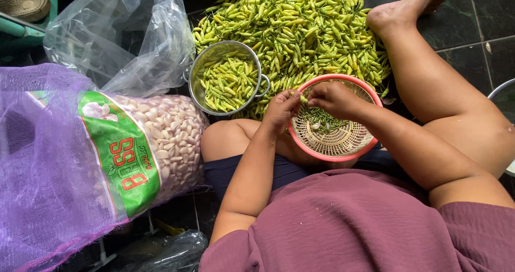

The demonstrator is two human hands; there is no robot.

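**Both hands meeting, fingertips pinched**

Seated cross-legged, bare knees spread. Left hand [281,110] raised with forearm running up from a bent elbow, fingers curled, thumb and forefinger pressed together. Right hand [331,98] reaching in from the right, wrist bent, fingertips pinched close to the left's. Right forearm angled across the thigh.

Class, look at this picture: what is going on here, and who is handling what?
A person sits on the dark tiled floor and holds one small green chili pepper between both hands, the left hand and the right hand, over a round pink plastic basket that holds green stems. A large heap of green chili peppers lies in front, with a round metal mesh strainer of chilies beside it. A purple net sack of peeled garlic cloves lies to the left.
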